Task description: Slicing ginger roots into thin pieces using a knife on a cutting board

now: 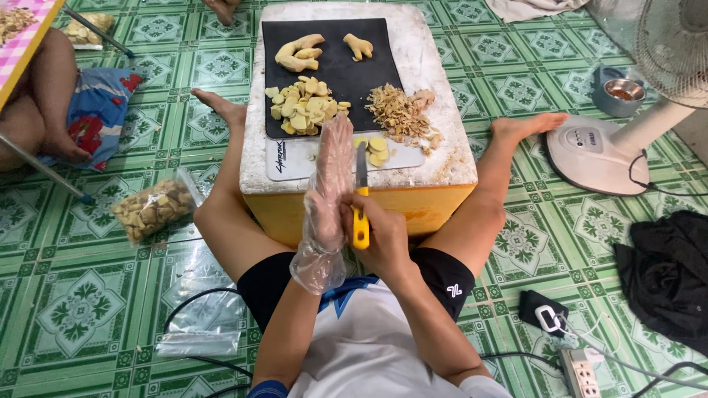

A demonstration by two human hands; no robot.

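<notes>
The right hand is closed around a yellow-handled knife, blade pointing away toward the box. The left hand, in a clear plastic glove, lies flat-fingered just beside the blade, seemingly holding nothing. Beyond lie pale ginger slices on a black mat, with unpeeled ginger pieces at the far edge.

My knife has a yellow handle, my glove is clear plastic; black mat, pale yellow ginger slices, green patterned floor tiles.
</notes>
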